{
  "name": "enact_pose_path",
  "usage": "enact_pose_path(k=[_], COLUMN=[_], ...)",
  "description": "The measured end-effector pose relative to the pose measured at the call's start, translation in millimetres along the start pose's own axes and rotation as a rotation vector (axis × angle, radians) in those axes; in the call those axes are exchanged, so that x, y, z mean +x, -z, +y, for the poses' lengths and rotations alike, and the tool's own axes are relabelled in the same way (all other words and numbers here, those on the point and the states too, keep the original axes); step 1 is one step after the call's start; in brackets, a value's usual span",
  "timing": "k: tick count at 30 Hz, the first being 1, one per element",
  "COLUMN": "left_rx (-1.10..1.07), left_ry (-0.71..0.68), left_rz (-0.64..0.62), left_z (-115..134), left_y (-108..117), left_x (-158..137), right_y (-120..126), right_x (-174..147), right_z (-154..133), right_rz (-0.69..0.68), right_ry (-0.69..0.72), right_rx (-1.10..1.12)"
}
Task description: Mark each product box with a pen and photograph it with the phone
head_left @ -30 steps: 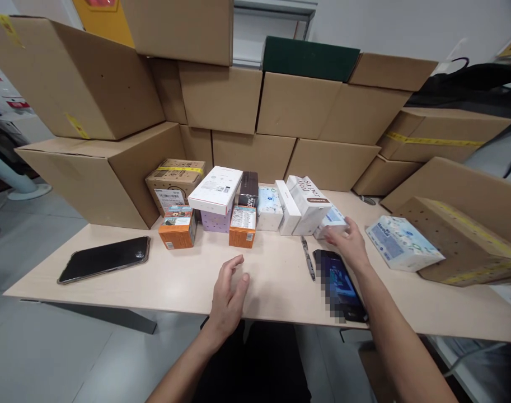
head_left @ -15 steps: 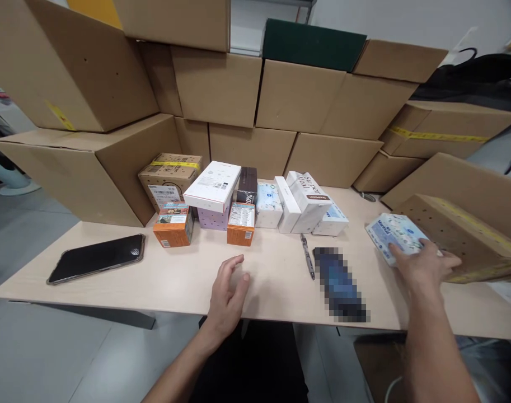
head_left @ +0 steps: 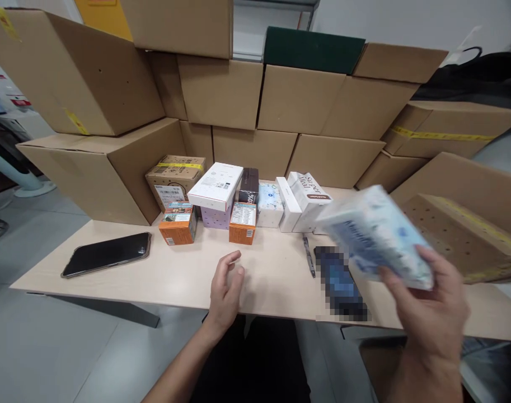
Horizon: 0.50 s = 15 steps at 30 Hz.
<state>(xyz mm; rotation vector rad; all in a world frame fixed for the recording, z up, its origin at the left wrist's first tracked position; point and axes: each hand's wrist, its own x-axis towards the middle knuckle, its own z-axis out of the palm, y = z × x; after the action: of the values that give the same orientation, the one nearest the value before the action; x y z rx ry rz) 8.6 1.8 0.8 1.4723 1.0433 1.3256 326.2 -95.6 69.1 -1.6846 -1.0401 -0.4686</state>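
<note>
A pack of tissues (head_left: 385, 235), white and pale blue with a floral print, is gripped at its near right end by my right hand (head_left: 431, 296). The pack is tilted and raised above the table, slightly blurred. My left hand (head_left: 225, 288) rests near the front edge of the table, fingers curved and apart from the thumb, holding nothing. Beyond it stands an orange box (head_left: 242, 224). A pen (head_left: 309, 257) and a phone with a pixelated screen (head_left: 341, 282) lie between my hands.
Along the back are a white box (head_left: 217, 184) on a purple box (head_left: 216, 217), another orange box (head_left: 178, 225), a dark box (head_left: 249, 184), a similar tissue pack (head_left: 270, 204) and a Super Meal box (head_left: 309, 198). A black phone (head_left: 108, 254) lies left. Cardboard boxes (head_left: 221, 92) wall the table.
My right hand has lifted the tissue pack off the right side of the table and brought it up and nearer to me. My left hand has barely moved; the view has shifted slightly.
</note>
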Motion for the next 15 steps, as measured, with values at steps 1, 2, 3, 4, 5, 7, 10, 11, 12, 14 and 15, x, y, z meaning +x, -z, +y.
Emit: enact_pose_path(k=[1,2,3,4,5,7,10,11,12,14,15], left_rx=[-0.026,-0.051,-0.073,-0.09,-0.1,-0.1,-0.085,-0.089,-0.094,-0.105,-0.107], left_ry=[0.02,0.036,0.047,0.05,0.046,0.023,-0.019,-0.028,-0.035,-0.045,-0.046], left_rz=[0.033,0.064,0.088,0.105,0.109,0.104,0.089,0.088,0.086,0.084,0.083], left_z=[-0.6,-0.9,-0.8,-0.3,0.6,3.1,5.3,5.3,4.9,4.0,3.8], left_y=[0.0,0.2,0.4,0.8,1.3,2.3,2.8,2.5,2.1,0.8,0.2], left_x=[-0.3,-0.3,-0.2,0.2,0.7,2.0,3.6,3.7,3.7,3.2,2.8], right_y=[-4.0,-10.5,-19.1,-29.3,-40.0,-59.9,-75.8,-76.9,-76.6,-74.0,-72.8], right_x=[-9.9,-18.8,-26.7,-33.4,-39.2,-48.3,-58.1,-60.9,-63.8,-69.9,-73.1], right_z=[-15.7,-28.8,-39.1,-46.5,-51.3,-54.7,-52.2,-51.0,-50.2,-50.8,-52.4], right_rz=[-0.16,-0.311,-0.467,-0.582,-0.701,-0.863,-0.945,-0.928,-0.89,-0.775,-0.722], right_ry=[0.062,0.092,0.103,0.127,0.133,0.122,0.049,0.01,-0.038,-0.148,-0.194], right_rx=[0.155,0.257,0.319,0.366,0.386,0.403,0.457,0.495,0.533,0.559,0.538])
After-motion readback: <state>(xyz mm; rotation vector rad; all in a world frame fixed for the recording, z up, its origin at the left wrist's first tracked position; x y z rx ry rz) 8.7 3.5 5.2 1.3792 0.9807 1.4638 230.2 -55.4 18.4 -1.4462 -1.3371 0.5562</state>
